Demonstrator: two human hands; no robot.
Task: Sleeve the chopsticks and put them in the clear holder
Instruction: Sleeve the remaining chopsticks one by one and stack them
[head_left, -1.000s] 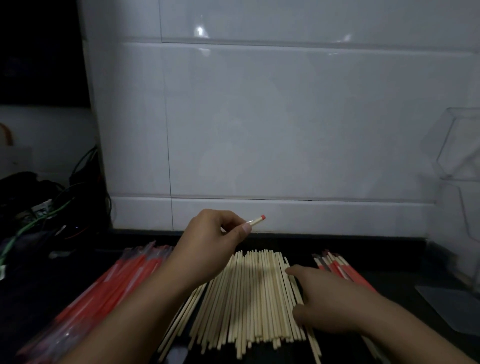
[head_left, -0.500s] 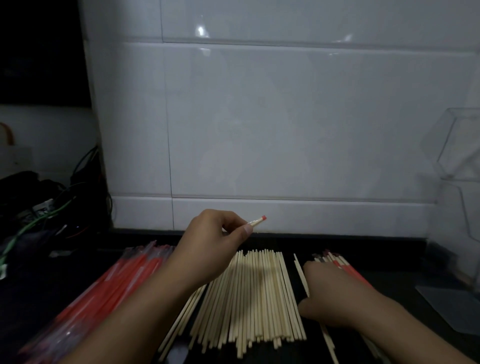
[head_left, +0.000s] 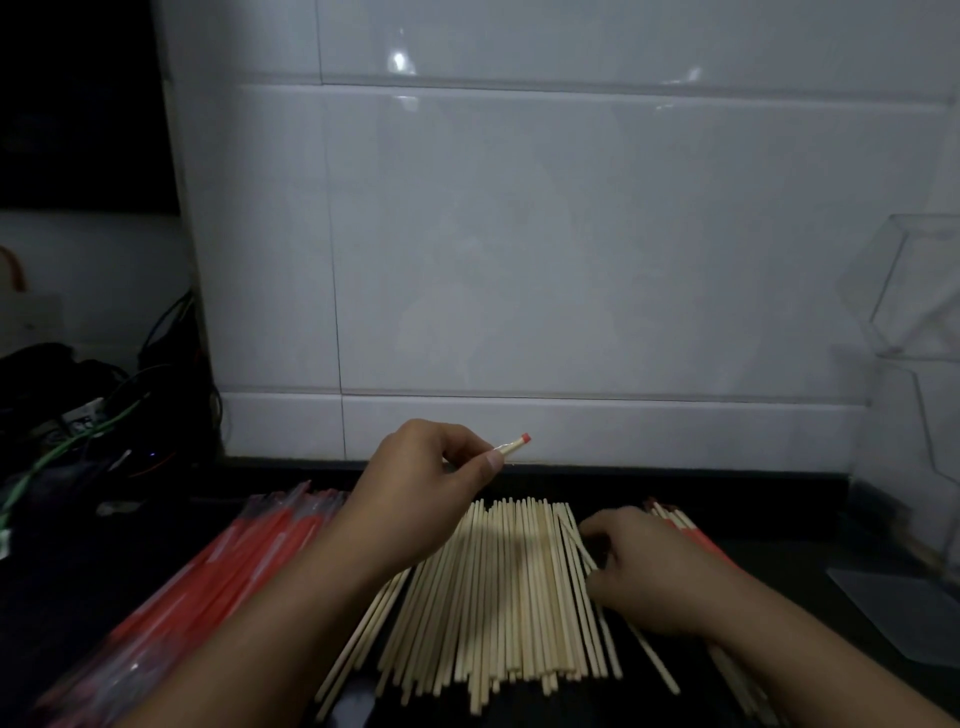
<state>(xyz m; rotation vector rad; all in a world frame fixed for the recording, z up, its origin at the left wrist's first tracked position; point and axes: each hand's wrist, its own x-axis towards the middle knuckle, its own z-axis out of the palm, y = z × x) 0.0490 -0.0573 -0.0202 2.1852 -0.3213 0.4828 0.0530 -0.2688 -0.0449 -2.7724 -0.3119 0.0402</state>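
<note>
— Glossy white tiles (head_left: 571, 234) back the dark, matte counter (head_left: 810, 525) we work at; light is poor.

— Our left hand (head_left: 421, 499) pinches a sleeved chopstick (head_left: 514, 445), thin and pale with a red tip poking past the thumb.

— Bare chopsticks (head_left: 498, 587), slim straight wooden sticks, lie side by side in a flat row below. Our right hand (head_left: 649, 571) curls its fingers on one loose chopstick (head_left: 574, 540) at the row's right edge; it seems to pinch it.

— Left of the row lies a pile of red sleeves (head_left: 208, 587), shiny and crinkled. Sleeved pairs (head_left: 691, 530) lie beyond the right hand.

— Far right stands the clear holder (head_left: 914, 296), angular and transparent, well apart. Tangled cables (head_left: 93, 415) sit at the left.
</note>
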